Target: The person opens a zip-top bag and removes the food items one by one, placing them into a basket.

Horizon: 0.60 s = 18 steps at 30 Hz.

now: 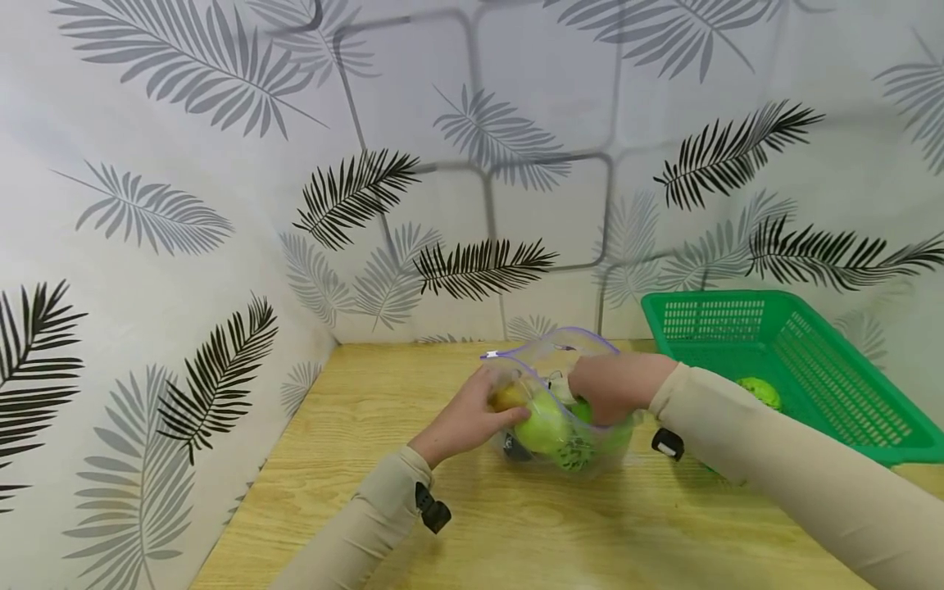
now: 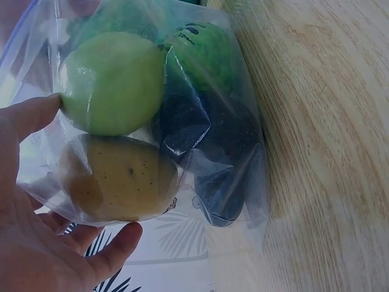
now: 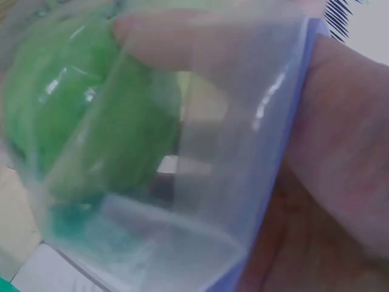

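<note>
A clear zip bag [image 1: 542, 352] with a purple-blue zip edge stands on the table, its mouth apart. In it are a round pale green fruit [image 2: 112, 84], a speckled yellow-brown fruit [image 2: 118, 179], a dark, nearly black item [image 2: 209, 146] and a green piece with dark markings [image 1: 575, 452]. My left hand [image 1: 465, 418] grips the bag's left side, thumb in front and fingers behind. My right hand [image 1: 608, 385] reaches through the mouth. Inside the plastic, one digit lies against a glossy green fruit [image 3: 91, 121]; its other fingers are mostly hidden.
A green plastic basket [image 1: 848, 348] with latticed walls stands at the right, behind my right forearm. A yellow-green piece with dark markings [image 1: 760, 392] lies in it. Leaf-patterned sheeting [image 1: 487, 205] rises behind the wooden table [image 1: 369, 385].
</note>
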Motion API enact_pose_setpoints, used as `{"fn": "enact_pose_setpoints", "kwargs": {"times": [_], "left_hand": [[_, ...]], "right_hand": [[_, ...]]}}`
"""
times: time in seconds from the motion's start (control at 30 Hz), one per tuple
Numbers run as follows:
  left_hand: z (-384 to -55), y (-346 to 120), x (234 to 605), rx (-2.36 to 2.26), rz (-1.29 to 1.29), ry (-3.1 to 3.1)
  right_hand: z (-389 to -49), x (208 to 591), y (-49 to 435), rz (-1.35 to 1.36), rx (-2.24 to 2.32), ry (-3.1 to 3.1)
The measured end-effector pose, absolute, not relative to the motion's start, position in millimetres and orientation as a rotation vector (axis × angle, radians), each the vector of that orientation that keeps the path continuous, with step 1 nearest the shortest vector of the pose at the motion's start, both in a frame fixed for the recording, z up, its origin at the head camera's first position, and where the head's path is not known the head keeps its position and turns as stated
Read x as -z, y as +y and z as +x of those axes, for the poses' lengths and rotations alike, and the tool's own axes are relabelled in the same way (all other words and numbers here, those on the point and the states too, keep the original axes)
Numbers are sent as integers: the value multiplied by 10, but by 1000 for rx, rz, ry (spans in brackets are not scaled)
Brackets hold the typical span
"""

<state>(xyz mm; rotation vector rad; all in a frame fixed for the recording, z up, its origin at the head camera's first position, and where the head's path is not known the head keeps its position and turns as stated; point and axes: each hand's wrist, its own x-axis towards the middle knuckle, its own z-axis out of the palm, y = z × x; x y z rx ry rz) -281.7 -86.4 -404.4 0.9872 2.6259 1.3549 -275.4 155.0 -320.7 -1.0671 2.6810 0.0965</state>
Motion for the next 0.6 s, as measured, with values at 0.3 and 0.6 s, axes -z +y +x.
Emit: {"fn": "enact_pose_setpoints", "kwargs": {"times": [0.3,0.6], "left_hand": [[-2853,-868,4087,-1313,977,2651],[-2840,-855,4083,-1317,942,2645]], "right_hand": [[-2695,2822,1624,-1203,90,2772],[-2521,2580,1875,-1170,221,2924]]}}
